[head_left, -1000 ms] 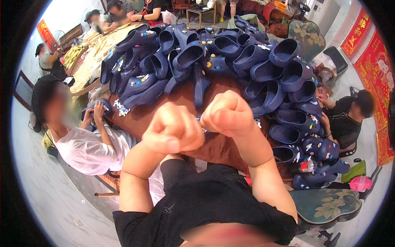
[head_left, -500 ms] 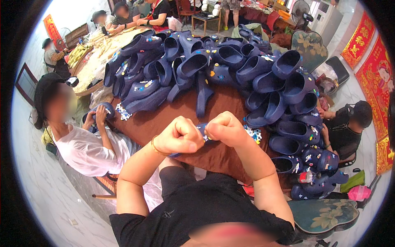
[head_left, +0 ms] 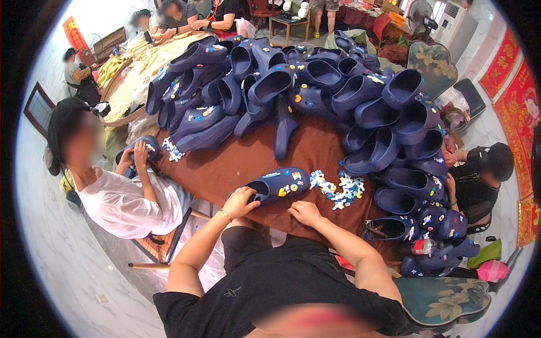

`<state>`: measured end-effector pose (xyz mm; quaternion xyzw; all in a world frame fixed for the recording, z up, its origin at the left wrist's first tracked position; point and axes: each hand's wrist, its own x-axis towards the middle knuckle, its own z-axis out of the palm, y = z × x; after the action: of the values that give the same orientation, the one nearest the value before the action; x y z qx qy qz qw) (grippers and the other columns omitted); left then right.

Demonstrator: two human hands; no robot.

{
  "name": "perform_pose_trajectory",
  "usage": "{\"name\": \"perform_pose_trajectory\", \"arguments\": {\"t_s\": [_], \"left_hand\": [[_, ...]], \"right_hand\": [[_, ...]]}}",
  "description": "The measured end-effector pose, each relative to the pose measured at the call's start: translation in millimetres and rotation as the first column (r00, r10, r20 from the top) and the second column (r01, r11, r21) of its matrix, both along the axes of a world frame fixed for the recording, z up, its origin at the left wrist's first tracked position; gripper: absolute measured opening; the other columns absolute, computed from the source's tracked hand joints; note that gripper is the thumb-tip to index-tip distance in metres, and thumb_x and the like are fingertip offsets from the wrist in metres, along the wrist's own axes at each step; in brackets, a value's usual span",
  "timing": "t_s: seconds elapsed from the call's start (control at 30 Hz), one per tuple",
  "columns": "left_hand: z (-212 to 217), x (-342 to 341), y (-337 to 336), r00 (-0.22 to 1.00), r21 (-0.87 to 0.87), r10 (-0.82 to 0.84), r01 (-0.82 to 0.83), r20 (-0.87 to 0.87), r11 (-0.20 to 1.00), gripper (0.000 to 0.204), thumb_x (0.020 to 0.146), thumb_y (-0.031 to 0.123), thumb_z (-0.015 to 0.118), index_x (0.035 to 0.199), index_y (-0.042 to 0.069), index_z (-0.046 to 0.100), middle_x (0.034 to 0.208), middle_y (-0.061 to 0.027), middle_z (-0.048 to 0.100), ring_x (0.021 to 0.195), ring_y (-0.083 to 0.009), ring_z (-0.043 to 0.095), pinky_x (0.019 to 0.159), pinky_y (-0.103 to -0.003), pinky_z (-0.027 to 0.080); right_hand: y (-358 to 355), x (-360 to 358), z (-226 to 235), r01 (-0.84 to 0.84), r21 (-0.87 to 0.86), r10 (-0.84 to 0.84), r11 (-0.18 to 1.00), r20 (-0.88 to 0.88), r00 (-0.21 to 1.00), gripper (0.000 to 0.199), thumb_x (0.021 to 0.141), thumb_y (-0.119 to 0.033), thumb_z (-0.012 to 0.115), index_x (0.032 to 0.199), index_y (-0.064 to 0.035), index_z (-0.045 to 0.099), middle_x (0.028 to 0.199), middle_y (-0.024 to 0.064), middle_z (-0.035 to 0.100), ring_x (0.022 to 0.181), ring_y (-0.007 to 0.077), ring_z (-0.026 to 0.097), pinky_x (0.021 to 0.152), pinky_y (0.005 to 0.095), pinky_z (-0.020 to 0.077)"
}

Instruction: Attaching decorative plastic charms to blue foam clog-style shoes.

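Observation:
A navy blue clog (head_left: 284, 186) with colourful charms on its upper lies on the brown cloth in front of me, toe to the right. My left hand (head_left: 243, 204) grips the rim at its heel opening, with fingers reaching inside. Just below the toe, by the table's near edge, my right hand (head_left: 306, 214) rests with fingers curled together. Whatever it may hold is hidden. A loose pile of blue, white and yellow charms (head_left: 344, 190) spreads over the cloth right of the clog.
Many navy clogs (head_left: 270, 87) are heaped across the far and right sides of the table (head_left: 242, 160). At left, a person in white holds another clog (head_left: 147, 147) beside a small charm pile (head_left: 172, 149). A person in black sits at right, near a bottle (head_left: 420, 247).
My hands have come down and apart from above the clog, uncovering it and the charm pile. The left now grips the heel; the right has dropped toward the table edge.

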<state>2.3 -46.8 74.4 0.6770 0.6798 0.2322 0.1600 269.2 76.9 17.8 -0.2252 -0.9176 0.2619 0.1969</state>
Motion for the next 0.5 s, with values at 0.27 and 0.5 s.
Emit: {"name": "perform_pose_trajectory", "arguments": {"t_s": [0.27,0.5], "left_hand": [[-17.4,18.7,0.4,0.987,0.072,-0.001,0.012,-0.159,0.997,0.052,0.080,0.045,0.063,0.115,0.006,0.061,0.121,-0.0143,0.056,0.116,-0.0314,0.049,0.099,-0.043,0.036],[-16.8,21.7,0.4,0.986,0.094,0.019,-0.004,-0.167,0.996,0.048,0.080,0.043,0.063,0.111,0.007,0.063,0.120,-0.0128,0.057,0.115,-0.0303,0.049,0.098,-0.042,0.037]], "right_hand": [[-12.9,-2.3,-15.6,0.068,0.184,-0.057,0.981,-0.060,0.997,0.024,0.080,-0.027,0.065,0.068,-0.0080,0.055,0.070,0.0090,0.057,0.068,0.0282,0.060,0.057,0.0393,0.0498],[-14.9,-2.0,-11.2,0.066,0.181,-0.056,0.981,-0.064,0.996,0.025,0.078,-0.026,0.067,0.067,-0.0077,0.055,0.068,0.0091,0.056,0.066,0.0283,0.060,0.056,0.0391,0.0493]]}}
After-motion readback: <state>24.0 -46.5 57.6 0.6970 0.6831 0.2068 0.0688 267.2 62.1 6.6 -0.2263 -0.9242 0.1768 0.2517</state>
